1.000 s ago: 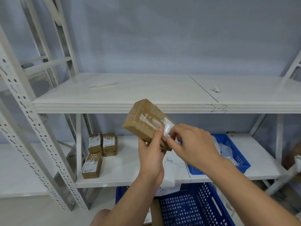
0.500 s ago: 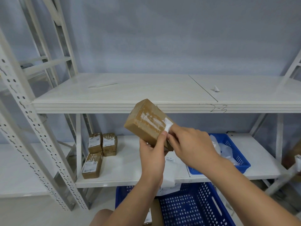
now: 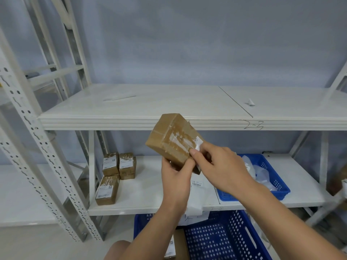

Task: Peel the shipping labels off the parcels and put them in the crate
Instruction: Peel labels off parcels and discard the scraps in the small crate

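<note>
Support comes from the left hand, curled round the lower end of the brown parcel, tilting it up before the shelf so the right hand can pinch the white shipping label scrap at its edge; the blue crate waits below

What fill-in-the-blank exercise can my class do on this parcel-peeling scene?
1. The right hand pinches the white ____ on the cardboard parcel.
2. The left hand grips that parcel from ____.
3. More labelled parcels sit on the lower shelf, to the ____ of the hands.
4. The perforated crate under that shelf is ____.
Missing words: label; below; left; blue.
</note>
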